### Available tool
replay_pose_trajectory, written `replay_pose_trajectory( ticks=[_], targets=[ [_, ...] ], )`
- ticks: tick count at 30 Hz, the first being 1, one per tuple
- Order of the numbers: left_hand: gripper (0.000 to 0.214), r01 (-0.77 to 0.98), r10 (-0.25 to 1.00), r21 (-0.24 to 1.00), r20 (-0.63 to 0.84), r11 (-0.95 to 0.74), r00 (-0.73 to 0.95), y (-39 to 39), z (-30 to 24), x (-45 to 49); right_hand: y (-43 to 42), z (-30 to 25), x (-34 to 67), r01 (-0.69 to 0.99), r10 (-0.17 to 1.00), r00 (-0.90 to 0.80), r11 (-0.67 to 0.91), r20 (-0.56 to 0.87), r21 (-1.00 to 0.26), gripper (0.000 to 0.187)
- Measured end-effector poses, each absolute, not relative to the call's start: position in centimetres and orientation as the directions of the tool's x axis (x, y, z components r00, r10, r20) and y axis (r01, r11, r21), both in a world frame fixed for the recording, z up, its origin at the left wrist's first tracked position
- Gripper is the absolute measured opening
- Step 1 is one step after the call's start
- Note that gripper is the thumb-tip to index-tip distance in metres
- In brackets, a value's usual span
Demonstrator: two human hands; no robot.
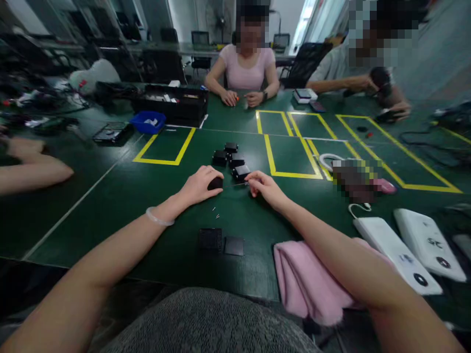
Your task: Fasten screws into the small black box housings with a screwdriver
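My left hand [200, 184] is curled over a small black block [215, 183] on the green table [110, 196]. My right hand [265, 188] pinches a thin metal tool [238, 185] that points left toward that block. Just beyond my hands sit several more small black blocks [231, 158] in a cluster. A few tiny screws [215, 212] lie on the table below my left hand. Nearer to me rest two flat black square plates [221, 241].
A pink cloth [305, 284] lies under my right forearm, with two white flat devices [408, 250] to its right. Yellow tape boxes [290, 147] mark the table. A blue tray [149, 121] and a black crate [176, 105] stand at the far left. Other people sit opposite and at both sides.
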State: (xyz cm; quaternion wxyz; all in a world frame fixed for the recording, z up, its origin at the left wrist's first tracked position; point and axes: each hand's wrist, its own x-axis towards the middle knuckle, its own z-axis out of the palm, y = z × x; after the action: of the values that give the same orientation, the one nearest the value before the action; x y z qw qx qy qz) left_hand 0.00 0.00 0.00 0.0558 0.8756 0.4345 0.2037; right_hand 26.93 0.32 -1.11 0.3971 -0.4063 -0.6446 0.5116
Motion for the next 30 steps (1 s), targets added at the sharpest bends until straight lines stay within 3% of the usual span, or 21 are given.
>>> replay_pose_trajectory(
  ticks=[8,16,24,30],
  targets=[
    [0.028,0.732,0.781,0.280,0.305,-0.621,0.545,-0.02,0.15,-0.03,0.40,-1.24,26.90,0.040,0.920,-0.384,0.104,0.080,-0.994,0.034],
    [0.029,0.732,0.774,0.268,0.321,-0.626,0.545,0.08,-0.03,-0.12,0.28,-1.01,27.06,0.084,0.932,-0.352,0.123,0.086,-0.989,0.023],
    [0.030,0.730,0.772,0.265,0.319,-0.630,0.550,0.02,0.04,-0.19,0.29,-1.06,26.88,0.044,0.922,-0.383,0.074,0.052,-0.996,0.033],
    [0.031,0.734,0.777,0.268,0.313,-0.624,0.547,0.01,0.08,-0.12,0.22,-0.84,26.98,0.083,0.928,-0.366,0.113,0.076,-0.990,0.019]
  ],
)
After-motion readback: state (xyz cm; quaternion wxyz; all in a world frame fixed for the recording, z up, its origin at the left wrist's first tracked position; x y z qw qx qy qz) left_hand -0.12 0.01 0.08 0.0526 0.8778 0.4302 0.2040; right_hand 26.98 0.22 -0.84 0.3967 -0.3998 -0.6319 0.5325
